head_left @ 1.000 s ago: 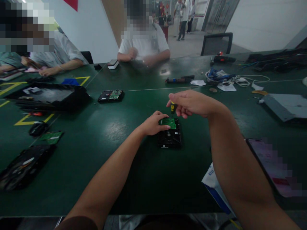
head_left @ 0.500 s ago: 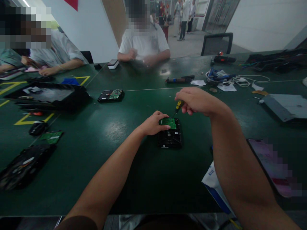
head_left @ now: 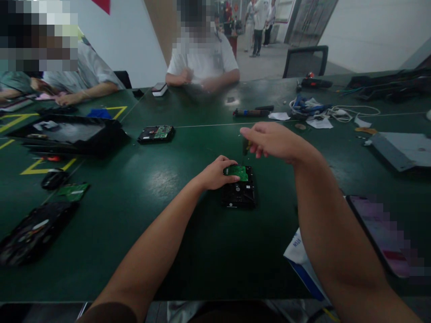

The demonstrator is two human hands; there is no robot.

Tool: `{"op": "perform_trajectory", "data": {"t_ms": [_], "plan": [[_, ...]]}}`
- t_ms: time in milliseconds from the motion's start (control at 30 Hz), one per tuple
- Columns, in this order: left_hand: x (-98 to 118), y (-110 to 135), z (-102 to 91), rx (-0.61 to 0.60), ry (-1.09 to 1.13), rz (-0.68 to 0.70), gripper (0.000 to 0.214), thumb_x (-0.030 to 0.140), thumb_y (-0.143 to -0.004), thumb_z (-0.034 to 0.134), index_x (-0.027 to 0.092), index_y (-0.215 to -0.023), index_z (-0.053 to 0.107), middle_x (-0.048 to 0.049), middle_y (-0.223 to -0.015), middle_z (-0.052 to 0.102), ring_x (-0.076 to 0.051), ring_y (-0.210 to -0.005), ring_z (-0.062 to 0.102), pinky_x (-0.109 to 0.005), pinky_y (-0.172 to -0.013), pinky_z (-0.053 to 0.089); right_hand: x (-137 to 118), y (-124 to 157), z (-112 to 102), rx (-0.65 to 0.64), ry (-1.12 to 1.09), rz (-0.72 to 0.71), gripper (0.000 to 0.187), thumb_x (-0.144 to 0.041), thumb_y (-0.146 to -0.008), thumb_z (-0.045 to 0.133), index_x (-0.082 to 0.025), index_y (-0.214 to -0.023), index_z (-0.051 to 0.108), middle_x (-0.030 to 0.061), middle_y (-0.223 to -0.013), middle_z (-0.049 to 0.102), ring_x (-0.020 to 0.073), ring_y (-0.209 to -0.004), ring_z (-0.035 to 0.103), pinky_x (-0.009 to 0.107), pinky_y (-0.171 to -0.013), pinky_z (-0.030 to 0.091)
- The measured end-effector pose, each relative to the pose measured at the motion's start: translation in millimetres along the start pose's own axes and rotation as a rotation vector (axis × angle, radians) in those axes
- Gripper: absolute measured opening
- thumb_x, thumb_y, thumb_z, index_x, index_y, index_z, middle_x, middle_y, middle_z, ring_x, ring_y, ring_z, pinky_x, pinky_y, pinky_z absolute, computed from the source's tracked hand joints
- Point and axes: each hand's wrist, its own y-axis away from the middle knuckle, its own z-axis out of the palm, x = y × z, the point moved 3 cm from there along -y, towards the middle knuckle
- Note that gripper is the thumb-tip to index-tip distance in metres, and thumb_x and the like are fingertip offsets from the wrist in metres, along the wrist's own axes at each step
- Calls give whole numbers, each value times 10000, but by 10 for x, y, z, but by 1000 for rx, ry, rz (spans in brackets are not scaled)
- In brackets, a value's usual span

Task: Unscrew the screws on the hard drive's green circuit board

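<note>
A black hard drive (head_left: pixel 238 194) with a green circuit board (head_left: pixel 237 172) on top lies on the green table in front of me. My left hand (head_left: pixel 215 172) rests on the drive's left far corner, fingers curled over the board. My right hand (head_left: pixel 271 141) hovers just beyond the drive, fingers closed round a small screwdriver (head_left: pixel 245 147) with a yellow-and-black handle, held nearly upright over the drive's far edge.
A second hard drive (head_left: pixel 156 133) lies further left. A black tray (head_left: pixel 63 134), a loose green board (head_left: pixel 72 191) and dark parts (head_left: pixel 32 231) sit at the left. Cables (head_left: pixel 323 111) and tools lie at the back right. A phone (head_left: pixel 387 233) lies at my right. Other people sit across the table.
My right hand has turned the screwdriver from a slant to nearly upright and shifted slightly left. My left hand and the drive have stayed still.
</note>
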Motion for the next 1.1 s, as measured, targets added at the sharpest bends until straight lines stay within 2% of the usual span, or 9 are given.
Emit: {"op": "perform_trajectory", "data": {"t_ms": [67, 133, 300, 467, 633, 767, 833, 1000, 1100], "plan": [[7, 3, -4, -5, -4, -6, 657, 537, -888, 726, 245, -1461, 593, -115, -1359, 525, -288, -1170, 609, -474, -1078, 500, 26, -15, -58, 86, 88, 22, 364, -498, -1022, 577, -203, -817, 638, 52, -696, 710, 134, -518, 614, 282, -488, 426], [16, 5, -8, -5, -10, -9, 658, 527, -886, 727, 237, -1462, 593, -116, -1346, 527, -289, -1169, 608, -468, -1078, 498, 26, -7, -81, 88, 120, 41, 325, -445, -1031, 542, -206, -835, 645, 40, -646, 694, 136, -475, 590, 290, -466, 411], [24, 0, -11, -2, -11, 11, 660, 520, -886, 726, 212, -1456, 599, -122, -1337, 527, -289, -1174, 602, -468, -1090, 489, -53, 66, -15, -89, 4, 25, 454, -579, -1059, 471, -198, -991, 707, 22, -591, 672, 127, -410, 555, 281, -413, 375], [6, -10, -1, 12, -20, 32, 647, 522, -886, 730, 219, -1445, 608, -118, -1312, 545, -291, -1179, 598, -481, -1102, 482, -70, 88, 78, -222, -190, 17, 523, -681, -1025, 491, -197, -1037, 689, 46, -689, 737, 148, -524, 672, 248, -443, 448], [-4, -5, 2, -1, -5, 5, 670, 542, -886, 729, 224, -1460, 597, -116, -1343, 525, -283, -1163, 610, -477, -1100, 488, -31, 38, 40, -122, -108, 33, 492, -666, -1016, 528, -201, -931, 662, 54, -703, 743, 147, -528, 673, 250, -461, 461], [14, -1, -5, -4, -14, 11, 668, 522, -888, 729, 204, -1461, 598, -124, -1334, 526, -288, -1169, 605, -470, -1097, 491, -31, -1, -28, 45, 111, 44, 412, -484, -1039, 558, -191, -758, 626, 55, -667, 725, 123, -490, 632, 242, -450, 440], [22, 2, -9, -5, -15, 7, 674, 521, -889, 728, 200, -1466, 596, -128, -1341, 524, -289, -1172, 605, -466, -1094, 493, -36, 2, -40, 62, 137, 61, 387, -402, -1044, 527, -190, -734, 617, 54, -632, 714, 122, -455, 615, 244, -426, 424], [26, 2, -9, -1, -16, 12, 661, 517, -893, 725, 210, -1464, 596, -123, -1346, 528, -286, -1179, 606, -469, -1110, 484, -64, 58, 25, -116, -41, 70, 450, -526, -1073, 465, -172, -932, 706, 36, -583, 695, 115, -379, 554, 244, -365, 360], [26, -4, -5, 10, -25, 31, 646, 511, -892, 727, 211, -1452, 606, -119, -1324, 539, -291, -1197, 601, -470, -1130, 469, -86, 81, 102, -226, -174, 48, 503, -635, -1047, 481, -187, -977, 700, 42, -652, 727, 129, -461, 632, 229, -394, 398]]}}
